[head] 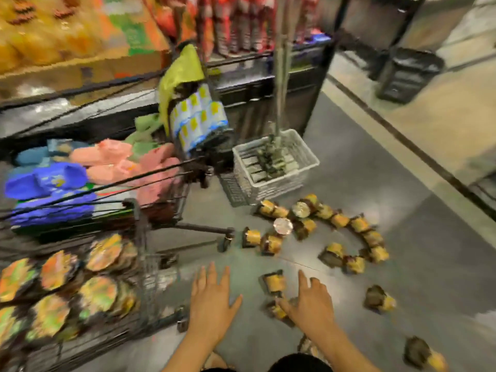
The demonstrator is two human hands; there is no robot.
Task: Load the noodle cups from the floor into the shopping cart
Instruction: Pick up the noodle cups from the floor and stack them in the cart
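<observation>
The right grip [308,304] is the nearer one to the work. It hovers low over the floor [362,162], wide, fingers spread and pointing away from the person. The nearest noodle cup [277,312] lies on its side just at the thumb side of it, to its left. The blur makes it hard to say whether the thumb already touches that cup, and its long axis seems to run roughly across the palm, not along it. A second cup [274,283] lies just beyond, between the two hands and a little ahead of the fingertips.

The left grip [212,299] is also wide and holds nothing, flat above bare floor, apart from any cup. It lies between the right grip and the shopping cart [146,277], which stands to the person's left.

So the coming move likely turns on this: the cup sits left of the right grip and the cart further left again. More cups [338,220] lie scattered in an arc farther out, near a white basket [273,181].
</observation>
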